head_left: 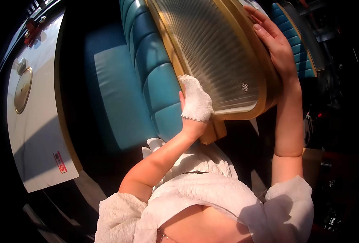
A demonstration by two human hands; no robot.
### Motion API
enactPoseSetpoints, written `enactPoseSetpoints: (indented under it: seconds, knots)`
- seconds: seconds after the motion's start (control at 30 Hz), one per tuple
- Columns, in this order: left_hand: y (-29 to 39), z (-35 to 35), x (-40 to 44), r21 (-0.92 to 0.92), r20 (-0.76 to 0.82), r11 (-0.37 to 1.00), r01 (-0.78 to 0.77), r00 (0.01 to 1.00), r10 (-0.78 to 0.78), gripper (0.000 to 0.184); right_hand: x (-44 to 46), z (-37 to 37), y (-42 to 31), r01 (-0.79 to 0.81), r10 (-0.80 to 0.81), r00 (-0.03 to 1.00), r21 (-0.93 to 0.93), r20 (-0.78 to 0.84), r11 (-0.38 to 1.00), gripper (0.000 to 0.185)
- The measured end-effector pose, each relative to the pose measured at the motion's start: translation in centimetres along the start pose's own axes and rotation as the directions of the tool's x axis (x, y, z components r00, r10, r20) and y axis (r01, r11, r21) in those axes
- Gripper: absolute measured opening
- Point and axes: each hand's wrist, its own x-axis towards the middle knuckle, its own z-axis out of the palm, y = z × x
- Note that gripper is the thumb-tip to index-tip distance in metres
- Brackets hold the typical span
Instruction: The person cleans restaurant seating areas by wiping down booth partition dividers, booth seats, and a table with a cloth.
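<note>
One ribbed glass panel [216, 52], long axis pointing away: left hand [193, 126] sits at its left edge under white cloth [198, 101], can't tell its grip; right hand [277, 46] lies along its right, fingers loosely wide.

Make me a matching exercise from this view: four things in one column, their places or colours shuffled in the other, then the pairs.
1. White cloth
2. Right hand
3. Red label
4. Bench backrest

A. On the pale tabletop
B. Blue-green
C. Over the left hand
D. At the right side of the gold frame

Pairs: 1-C; 2-D; 3-A; 4-B
</note>
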Motion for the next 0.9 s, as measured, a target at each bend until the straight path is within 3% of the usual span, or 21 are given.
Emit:
enactPoseSetpoints:
  seconds: [0.03,0.07,0.13,0.17,0.2,0.27,0.4,0.47,0.5,0.53,0.6,0.7,0.9]
  knots:
    - [-0.1,0.9,-1.1,-0.127,-0.126,0.992,-0.008,0.992,-0.008,0.045,-0.1,0.0,0.0,-0.015,0.015,1.000,0.016,0.001,1.000,0.037]
    - [0.0,0.9,-2.2,-0.124,-0.133,0.992,-0.002,0.991,-0.015,0.045,-0.2,-0.1,-0.1,-0.012,0.011,1.000,0.017,0.011,1.000,0.037]
    - [0.0,0.5,-4.4,-0.117,-0.003,0.993,0.002,1.000,-0.002,0.043,-0.1,0.0,-0.3,-0.027,0.027,1.000,0.001,0.005,1.000,0.035]
    - [0.6,-0.2,-5.8,0.114,0.118,0.991,-0.066,0.992,0.053,0.044,0.0,0.1,-0.4,-0.017,0.017,1.000,0.002,0.013,1.000,0.035]
    - [1.4,-0.6,-7.1,0.162,0.172,0.979,-0.128,0.980,0.100,0.047,-0.1,0.1,-0.5,-0.042,0.042,0.999,0.015,0.011,0.999,0.035]
    - [3.5,-1.6,-8.3,0.065,0.295,0.998,0.015,0.955,-0.034,0.048,-0.3,0.3,-0.7,-0.071,0.071,0.997,0.026,0.018,0.997,0.035]
    - [2.8,-1.0,-9.5,-0.097,0.179,0.994,0.055,0.983,-0.037,0.051,-0.2,0.1,-0.4,-0.087,0.087,0.996,0.066,-0.003,0.994,0.034]
    - [2.3,-0.7,-8.1,0.203,0.275,0.978,0.046,0.956,-0.103,0.053,-0.1,0.2,-0.5,-0.083,0.082,0.996,0.053,0.016,0.995,0.033]
    - [1.6,-0.8,-7.5,0.162,0.223,0.985,0.058,0.970,-0.094,0.055,-0.2,0.3,-0.5,-0.082,0.083,0.997,0.062,-0.004,0.995,0.032]
    - [1.2,-0.7,-6.6,0.236,0.230,0.971,0.049,0.968,-0.105,0.055,-0.4,0.4,-0.7,-0.082,0.084,0.996,0.071,-0.025,0.994,0.032]
    - [-0.1,-0.9,-4.8,-0.006,0.106,0.991,0.131,0.986,-0.129,0.057,-0.5,0.4,-0.6,-0.075,0.076,0.997,0.050,-0.027,0.996,0.031]
    - [-3.0,-1.0,-1.3,0.206,0.066,0.975,0.081,0.993,-0.096,0.060,-0.1,0.1,-0.5,-0.044,0.045,0.998,0.024,-0.036,0.999,0.031]
    - [-11.1,-0.5,8.4,0.309,-0.243,0.928,0.209,0.961,-0.135,0.053,-0.3,0.6,-1.1,-0.053,0.053,0.997,0.013,-0.048,0.999,0.031]
